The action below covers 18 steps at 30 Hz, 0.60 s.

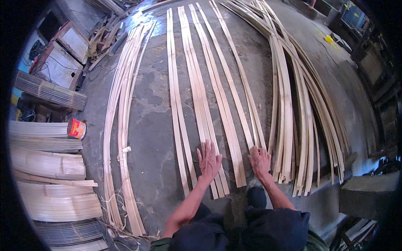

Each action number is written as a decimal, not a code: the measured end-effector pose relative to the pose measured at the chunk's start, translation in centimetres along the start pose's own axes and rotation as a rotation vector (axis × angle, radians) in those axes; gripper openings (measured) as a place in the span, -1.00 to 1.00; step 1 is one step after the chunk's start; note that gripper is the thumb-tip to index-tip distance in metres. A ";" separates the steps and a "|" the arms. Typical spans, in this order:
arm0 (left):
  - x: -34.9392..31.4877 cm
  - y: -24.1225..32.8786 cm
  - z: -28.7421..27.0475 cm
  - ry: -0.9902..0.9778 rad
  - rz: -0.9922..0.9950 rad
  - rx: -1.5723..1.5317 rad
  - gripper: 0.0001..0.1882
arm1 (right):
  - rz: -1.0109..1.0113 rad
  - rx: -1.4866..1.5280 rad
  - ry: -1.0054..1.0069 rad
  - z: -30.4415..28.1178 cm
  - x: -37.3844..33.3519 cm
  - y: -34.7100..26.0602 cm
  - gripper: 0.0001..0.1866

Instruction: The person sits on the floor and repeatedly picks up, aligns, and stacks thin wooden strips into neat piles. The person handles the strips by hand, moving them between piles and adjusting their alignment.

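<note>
Long pale bamboo strips lie lengthwise on the grey floor in front of me, in separate narrow groups. My left hand rests with its fingers stretched apart on the near part of one middle group. Over to the right, my right hand has its fingers bent over the near ends of thin strips, which its palm partly hides. Between the hands lies another group of strips, untouched. A further pair of strips lies left of my left hand.
A large heap of strips fans out at the right. Tied strip bundles lie at the left. Beyond them are rolled slatted mats and a red and yellow tin. Timber scraps are piled at the far left.
</note>
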<state>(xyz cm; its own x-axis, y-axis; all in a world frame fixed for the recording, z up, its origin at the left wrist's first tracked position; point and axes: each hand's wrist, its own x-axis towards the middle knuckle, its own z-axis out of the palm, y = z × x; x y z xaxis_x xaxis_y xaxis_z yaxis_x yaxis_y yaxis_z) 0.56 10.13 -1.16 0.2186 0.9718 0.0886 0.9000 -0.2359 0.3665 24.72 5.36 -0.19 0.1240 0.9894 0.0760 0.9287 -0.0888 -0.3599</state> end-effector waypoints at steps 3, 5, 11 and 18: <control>-1.0 -0.4 0.5 -0.039 -0.007 0.036 -0.26 | 0.028 -0.005 -0.080 -0.7 0.0 -0.6 -0.51; -1.2 -0.5 0.6 -0.043 0.009 0.044 -0.27 | 0.017 -0.005 -0.076 -0.5 0.0 -0.5 -0.52; -1.2 -0.3 0.8 -0.055 0.013 0.022 -0.28 | -0.049 -0.024 0.089 -0.7 -0.3 -0.8 -0.53; -1.4 -0.3 0.9 -0.059 0.026 0.075 -0.28 | 0.025 0.012 0.161 -1.1 2.4 2.0 -0.52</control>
<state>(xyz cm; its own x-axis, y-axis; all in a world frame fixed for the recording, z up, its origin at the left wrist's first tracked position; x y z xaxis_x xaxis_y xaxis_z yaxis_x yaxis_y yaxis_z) 0.36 8.79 -2.24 0.2621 0.9642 0.0412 0.9190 -0.2624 0.2944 27.22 7.40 0.31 0.2022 0.9556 0.2142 0.9205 -0.1108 -0.3746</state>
